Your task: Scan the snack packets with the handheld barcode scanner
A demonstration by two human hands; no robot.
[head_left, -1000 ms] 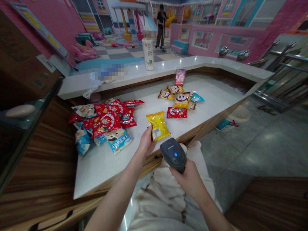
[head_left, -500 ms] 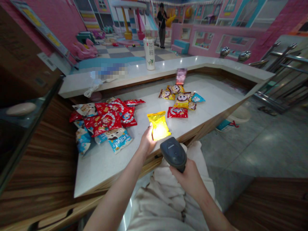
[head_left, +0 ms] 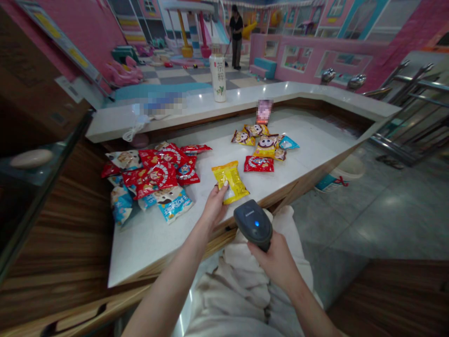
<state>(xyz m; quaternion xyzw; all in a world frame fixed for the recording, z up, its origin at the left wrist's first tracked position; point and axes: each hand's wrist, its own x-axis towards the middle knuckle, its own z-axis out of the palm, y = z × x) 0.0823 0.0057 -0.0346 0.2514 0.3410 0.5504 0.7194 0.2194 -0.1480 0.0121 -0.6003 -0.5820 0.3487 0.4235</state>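
Note:
My left hand (head_left: 216,202) is closed on the left side of a yellow snack bag (head_left: 234,183), thumb on top, near the front edge of the counter. In my right hand (head_left: 277,260) is a dark grey barcode scanner (head_left: 253,223), its head toward the bag and a small blue light lit on top. The scanner's trigger side is hidden. To the left lies a pile of red snack bags (head_left: 157,174) and blue-and-white snack bags (head_left: 174,205). Beyond the held bag are several yellow snack bags (head_left: 267,145), a red snack bag (head_left: 258,164) and a blue packet (head_left: 289,142).
A white bottle (head_left: 219,77) stands on the raised ledge (head_left: 242,94) behind the white counter (head_left: 147,250). A white bucket (head_left: 345,171) sits on the floor at right. Farther back, a person (head_left: 236,35) stands in a play area.
The bright scanner light on the yellow bag has gone out, and a blue light now shows on the scanner. My left thumb has shifted further onto the bag.

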